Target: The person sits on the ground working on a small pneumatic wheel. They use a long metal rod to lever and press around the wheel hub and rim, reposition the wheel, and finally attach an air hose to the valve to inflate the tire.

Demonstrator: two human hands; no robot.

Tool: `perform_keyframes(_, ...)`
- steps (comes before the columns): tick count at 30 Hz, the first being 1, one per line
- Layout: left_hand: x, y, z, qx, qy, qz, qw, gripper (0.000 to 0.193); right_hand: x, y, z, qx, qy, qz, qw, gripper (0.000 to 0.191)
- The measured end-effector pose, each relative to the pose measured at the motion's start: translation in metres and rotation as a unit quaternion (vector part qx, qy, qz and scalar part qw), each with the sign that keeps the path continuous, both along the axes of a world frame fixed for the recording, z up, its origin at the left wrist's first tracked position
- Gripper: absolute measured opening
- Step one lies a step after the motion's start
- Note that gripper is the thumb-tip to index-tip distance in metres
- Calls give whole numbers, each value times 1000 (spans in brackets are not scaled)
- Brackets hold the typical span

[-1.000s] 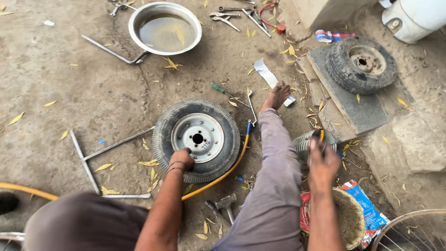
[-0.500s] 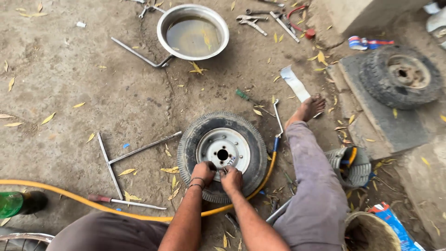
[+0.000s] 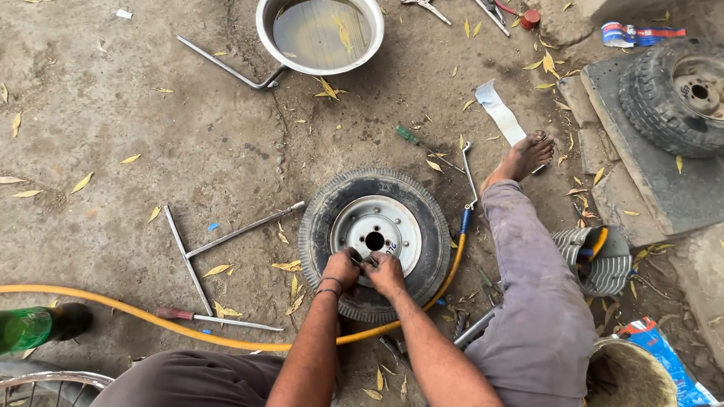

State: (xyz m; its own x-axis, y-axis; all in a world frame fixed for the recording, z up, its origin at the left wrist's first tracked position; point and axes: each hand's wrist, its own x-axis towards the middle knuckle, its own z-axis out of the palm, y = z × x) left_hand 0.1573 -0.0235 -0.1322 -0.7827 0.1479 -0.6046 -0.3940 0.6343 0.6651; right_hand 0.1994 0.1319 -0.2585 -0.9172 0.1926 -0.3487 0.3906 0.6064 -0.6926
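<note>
A small black tyre (image 3: pixel 422 207) on a silver rim (image 3: pixel 377 226) lies flat on the dirt in front of me. My left hand (image 3: pixel 341 267) and my right hand (image 3: pixel 385 271) meet at the rim's near edge, fingers pinched together on a small fitting there, most likely the valve; what exactly each finger holds is hidden. A yellow air hose (image 3: pixel 151 320) curves round the tyre's near and right side to a blue end piece (image 3: pixel 465 220) with a metal tube. My right leg (image 3: pixel 528 286) stretches out to the right of the tyre.
A metal basin of murky water (image 3: pixel 320 34) sits at the top. A T-shaped wheel wrench (image 3: pixel 219 245), a red-handled tool (image 3: pixel 204 319) and a green screwdriver (image 3: pixel 422 143) lie around. A second tyre (image 3: pixel 679 90) rests on a slab at right. A green bottle (image 3: pixel 30 328) is at left.
My right hand has come from the right side across to the tyre and joined my left hand at the rim's near edge. The view has shifted so the tyre sits closer to centre.
</note>
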Motion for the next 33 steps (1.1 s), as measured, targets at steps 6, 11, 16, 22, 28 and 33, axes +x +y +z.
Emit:
perform_keyframes(6, 3, -1, 9, 9, -16, 11, 1000, 32, 3, -2, 8, 29, -46, 40, 998, 30)
perform_keyframes(11, 3, -2, 7, 4, -25, -2, 1000, 26, 4, -5, 21, 13, -48, 2, 999, 39)
perform_keyframes(16, 2, -3, 5, 0, 2, -29, 1000, 23, 0, -3, 32, 69, -55, 19, 996, 31)
perform_keyframes(22, 3, -1, 6, 14, -69, -20, 997, 20, -3, 1, 52, 7, -43, -4, 999, 25)
perform_keyframes(28, 7, 0, 9, -18, 6, -19, 1000, 23, -8, -1, 70, -38, -43, 61, 997, 22)
perform_keyframes(33, 9, -2, 16, -17, -27, -27, 999, 19, -8, -1, 81, -69, -52, 24, 996, 21)
